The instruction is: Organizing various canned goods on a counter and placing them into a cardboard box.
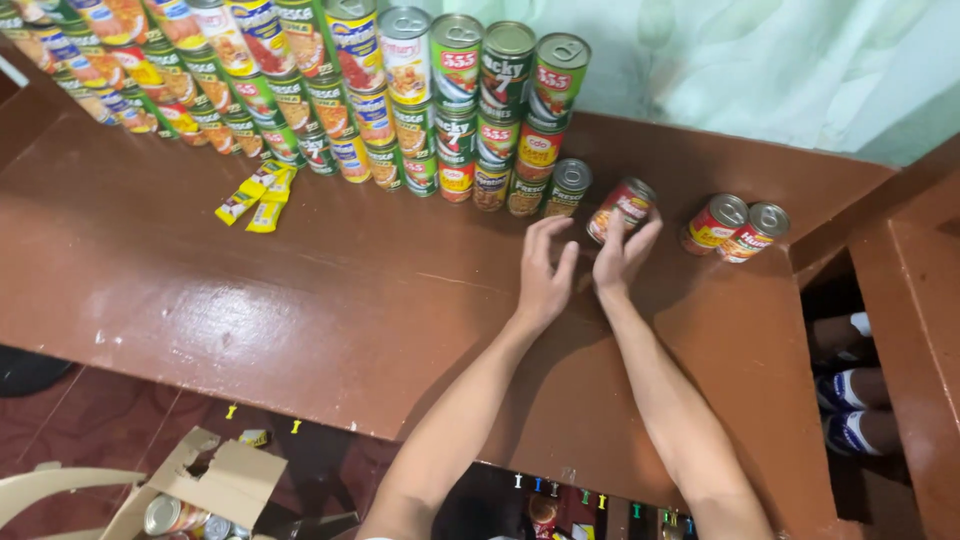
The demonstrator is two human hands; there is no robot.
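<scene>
A small round tin can with a red label point(621, 209) is gripped in the right hand point(622, 258), tilted just above the brown wooden worktop point(330, 300) near its far edge, the fingers curled around its lower side. The left hand point(545, 282) is held open just beside it, fingers spread and raised, clasped on nothing. A stacked wall of green- and red-labelled tin cans point(400, 90) is ranged along the far edge, ending just left of the held can. Two more red-labelled cans point(735, 228) are lying tilted near the far right corner. Yellow sachets point(258, 195) are seen before the stack, toward the left. A torn cardboard box point(200, 490) rests on the floor below the near edge.
</scene>
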